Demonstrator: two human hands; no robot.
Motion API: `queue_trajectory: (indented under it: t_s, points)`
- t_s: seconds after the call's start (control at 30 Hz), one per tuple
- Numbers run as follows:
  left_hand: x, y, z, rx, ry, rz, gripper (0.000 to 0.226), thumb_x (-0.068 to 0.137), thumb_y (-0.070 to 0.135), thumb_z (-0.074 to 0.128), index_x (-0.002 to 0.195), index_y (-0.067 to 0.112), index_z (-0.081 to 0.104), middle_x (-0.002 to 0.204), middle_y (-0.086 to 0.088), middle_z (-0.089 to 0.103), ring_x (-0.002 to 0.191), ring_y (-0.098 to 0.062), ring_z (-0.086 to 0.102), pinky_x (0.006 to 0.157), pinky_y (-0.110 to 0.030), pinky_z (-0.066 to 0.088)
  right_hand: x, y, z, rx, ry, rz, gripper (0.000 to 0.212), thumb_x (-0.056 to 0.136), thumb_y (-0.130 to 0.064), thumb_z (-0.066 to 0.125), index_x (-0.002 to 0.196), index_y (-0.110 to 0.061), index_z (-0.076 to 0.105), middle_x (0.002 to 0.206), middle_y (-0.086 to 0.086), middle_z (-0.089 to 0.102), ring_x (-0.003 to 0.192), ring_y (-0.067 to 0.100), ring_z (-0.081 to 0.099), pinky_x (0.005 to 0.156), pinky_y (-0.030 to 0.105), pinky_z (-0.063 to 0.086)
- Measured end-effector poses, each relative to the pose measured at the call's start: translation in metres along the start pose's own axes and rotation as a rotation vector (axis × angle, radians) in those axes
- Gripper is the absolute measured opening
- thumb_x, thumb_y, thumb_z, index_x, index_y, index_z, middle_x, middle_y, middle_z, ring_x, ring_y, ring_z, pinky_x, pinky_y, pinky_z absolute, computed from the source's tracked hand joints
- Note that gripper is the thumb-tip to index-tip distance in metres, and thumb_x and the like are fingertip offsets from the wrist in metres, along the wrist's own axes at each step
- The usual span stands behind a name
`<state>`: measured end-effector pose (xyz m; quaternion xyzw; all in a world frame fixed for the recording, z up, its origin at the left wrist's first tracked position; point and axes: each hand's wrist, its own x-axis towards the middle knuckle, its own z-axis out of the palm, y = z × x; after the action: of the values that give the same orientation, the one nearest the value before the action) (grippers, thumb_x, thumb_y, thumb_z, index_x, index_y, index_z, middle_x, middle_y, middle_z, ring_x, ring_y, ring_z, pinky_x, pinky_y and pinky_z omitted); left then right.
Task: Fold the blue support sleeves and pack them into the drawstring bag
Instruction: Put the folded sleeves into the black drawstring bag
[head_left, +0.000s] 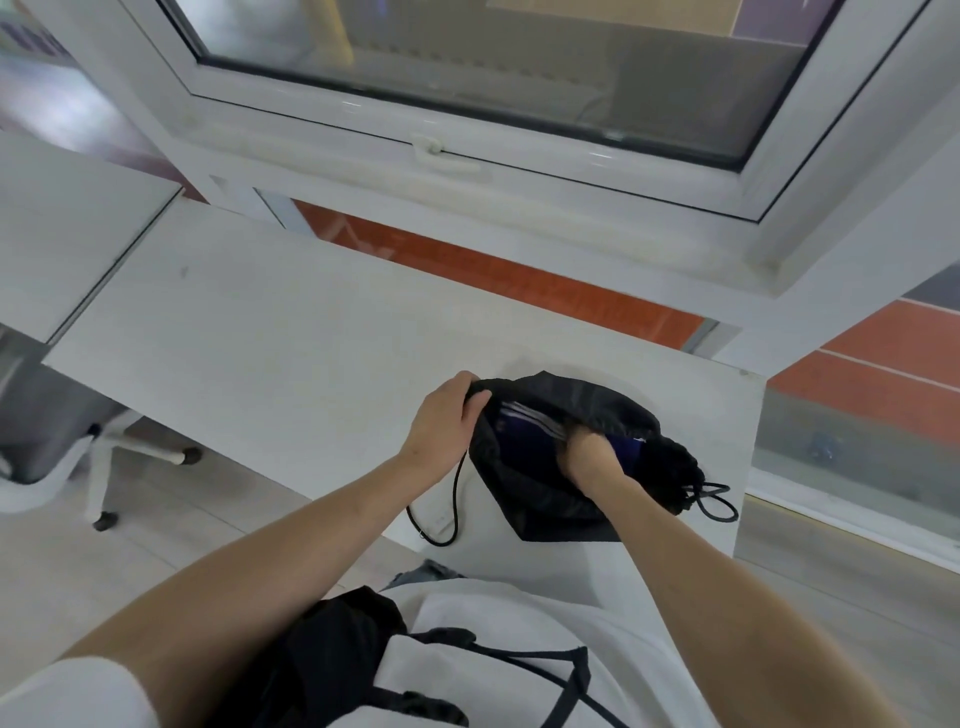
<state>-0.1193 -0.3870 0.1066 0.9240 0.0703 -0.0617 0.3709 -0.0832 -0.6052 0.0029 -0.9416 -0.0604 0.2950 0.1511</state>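
Black fabric drawstring bag (540, 499) on the near right of the white table (260, 322), mouth open. Left hand (447, 421) gripping the rim; right hand (589, 457) inside on the blue striped support sleeves (524, 423), grip hidden.

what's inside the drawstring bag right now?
Inside the black drawstring bag, blue fabric with white stripes shows: a support sleeve. The right hand reaches into the opening, fingers hidden; the left hand grips the rim. Anything deeper is covered.
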Motion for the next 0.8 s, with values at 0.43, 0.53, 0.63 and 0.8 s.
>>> queue_trajectory:
  t_s: [0.43, 0.53, 0.63, 0.8]
  points:
    - [0.011, -0.009, 0.015, -0.019, -0.076, -0.18, 0.037, 0.104, 0.046, 0.046, 0.089, 0.013, 0.048, 0.078, -0.006, 0.062, 0.07, -0.023, 0.057, 0.057, -0.035, 0.042, -0.091, 0.048, -0.025, 0.472, 0.62, -0.02, 0.009, 0.101, -0.018, 0.06, 0.108, -0.018, 0.066, 0.102, -0.006, 0.066, 0.096, 0.015, 0.057, 0.089, 0.038, 0.052]
    - [0.014, -0.007, 0.017, -0.013, -0.118, -0.197, 0.038, 0.104, 0.047, 0.046, 0.084, 0.014, 0.046, 0.076, -0.004, 0.06, 0.067, -0.021, 0.054, 0.056, -0.032, 0.037, -0.096, 0.075, -0.032, 0.409, 0.683, 0.148, 0.026, 0.099, -0.021, 0.062, 0.124, -0.014, 0.059, 0.119, 0.002, 0.061, 0.111, 0.024, 0.054, 0.099, 0.045, 0.049]
    - [0.013, -0.002, 0.016, 0.076, -0.205, -0.144, 0.035, 0.104, 0.045, 0.046, 0.081, 0.017, 0.045, 0.077, -0.002, 0.06, 0.067, -0.017, 0.054, 0.055, -0.03, 0.037, -0.09, 0.103, -0.029, 0.353, 0.468, 0.356, 0.04, 0.098, -0.036, 0.06, 0.132, -0.015, 0.057, 0.123, 0.003, 0.065, 0.116, 0.027, 0.059, 0.109, 0.049, 0.043]
    - [0.017, -0.001, 0.011, 0.041, -0.331, -0.147, 0.034, 0.1, 0.041, 0.049, 0.079, 0.015, 0.054, 0.078, -0.004, 0.065, 0.069, -0.019, 0.06, 0.058, -0.032, 0.045, -0.096, 0.104, -0.038, 0.499, 0.291, 0.36, 0.03, 0.102, -0.029, 0.053, 0.077, -0.012, 0.05, 0.071, 0.006, 0.062, 0.067, 0.027, 0.058, 0.063, 0.04, 0.052]
